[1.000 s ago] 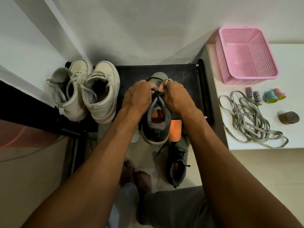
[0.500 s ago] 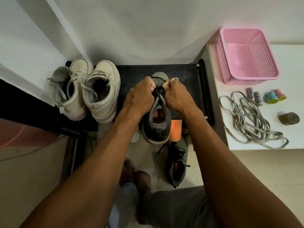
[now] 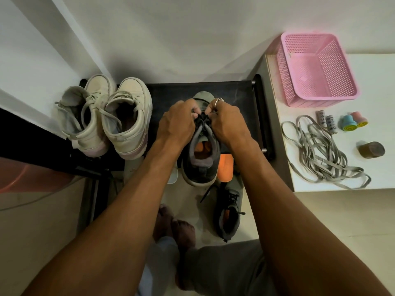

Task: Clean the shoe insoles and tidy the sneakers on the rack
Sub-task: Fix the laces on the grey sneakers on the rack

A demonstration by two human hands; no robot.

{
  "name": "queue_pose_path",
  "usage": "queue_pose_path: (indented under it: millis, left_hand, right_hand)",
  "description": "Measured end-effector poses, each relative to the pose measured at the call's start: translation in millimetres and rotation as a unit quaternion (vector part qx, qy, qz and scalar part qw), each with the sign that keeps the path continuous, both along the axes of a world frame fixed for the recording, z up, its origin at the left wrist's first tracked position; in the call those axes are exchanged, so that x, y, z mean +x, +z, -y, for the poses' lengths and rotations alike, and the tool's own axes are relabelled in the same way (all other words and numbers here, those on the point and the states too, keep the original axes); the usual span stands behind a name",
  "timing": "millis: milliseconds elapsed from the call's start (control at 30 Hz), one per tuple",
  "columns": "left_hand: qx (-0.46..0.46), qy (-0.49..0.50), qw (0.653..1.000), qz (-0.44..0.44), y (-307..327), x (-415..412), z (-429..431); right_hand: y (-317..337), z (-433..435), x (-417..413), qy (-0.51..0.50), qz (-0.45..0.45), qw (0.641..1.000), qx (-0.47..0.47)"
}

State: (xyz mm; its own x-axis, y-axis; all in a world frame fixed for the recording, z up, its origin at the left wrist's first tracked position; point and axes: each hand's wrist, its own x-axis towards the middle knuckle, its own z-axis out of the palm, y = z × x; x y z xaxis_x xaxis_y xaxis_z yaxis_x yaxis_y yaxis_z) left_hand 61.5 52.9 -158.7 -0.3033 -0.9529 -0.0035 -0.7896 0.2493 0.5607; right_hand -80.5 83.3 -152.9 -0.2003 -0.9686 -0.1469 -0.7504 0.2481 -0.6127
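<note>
A grey sneaker (image 3: 201, 165) with an orange insole inside stands on the black rack (image 3: 235, 92), toe toward the wall. My left hand (image 3: 177, 122) and my right hand (image 3: 226, 120) both pinch its dark laces (image 3: 202, 121) over the tongue. A loose orange insole (image 3: 225, 167) lies beside its heel on the right. The second grey sneaker (image 3: 229, 212) sits on the floor below. A pair of cream high-top sneakers (image 3: 106, 118) stands on the rack's left end.
On the white table (image 3: 380, 82) to the right are a pink mesh basket (image 3: 316, 69), a heap of grey laces (image 3: 320, 150), two small rolls (image 3: 326, 122), two small coloured stamps (image 3: 354, 121) and a brown cylinder (image 3: 372, 149). My bare feet (image 3: 175, 225) are below.
Both hands have shifted a little up the sneaker toward the toe while working the laces. The sneaker stays in place on the rack.
</note>
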Motion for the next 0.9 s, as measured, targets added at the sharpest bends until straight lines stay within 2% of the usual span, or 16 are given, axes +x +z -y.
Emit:
queue_pose_path:
  millis: [100, 233, 367, 433, 533, 600, 700, 767, 900]
  left_hand:
    - [0.016, 0.027, 0.999, -0.012, -2, 0, 0]
    - [0.082, 0.106, 0.990, -0.038, 0, 2, 3]
    - [0.133, 0.111, 0.984, -0.051, 7, 4, 6]
    - [0.149, 0.104, 0.982, -0.044, 15, 6, 5]
    - [0.157, 0.071, 0.985, -0.008, 27, 11, -4]
    - [0.170, 0.042, 0.984, 0.006, 34, 16, -16]
    - [0.197, 0.034, 0.980, 0.004, 37, 19, -32]
    - [0.174, 0.032, 0.984, 0.031, 37, 16, -37]
    - [0.082, 0.054, 0.993, 0.065, 35, 4, -39]
  right_hand:
    - [-1, 0, 2, -0.015, -0.016, 1.000, 0.017]
    - [-4, 1, -5, -0.036, -0.016, 0.997, 0.071]
    - [19, 1, -4, -0.055, 0.004, 0.998, 0.029]
    - [34, -2, -2, -0.028, 0.031, 0.999, 0.017]
    - [51, -8, -3, 0.054, 0.066, 0.992, 0.097]
    - [56, -11, -6, 0.082, 0.071, 0.982, 0.156]
    - [57, -12, -8, 0.090, 0.046, 0.979, 0.178]
    - [56, -16, -4, 0.094, 0.001, 0.982, 0.165]
    - [51, -21, 6, 0.067, -0.073, 0.992, 0.079]
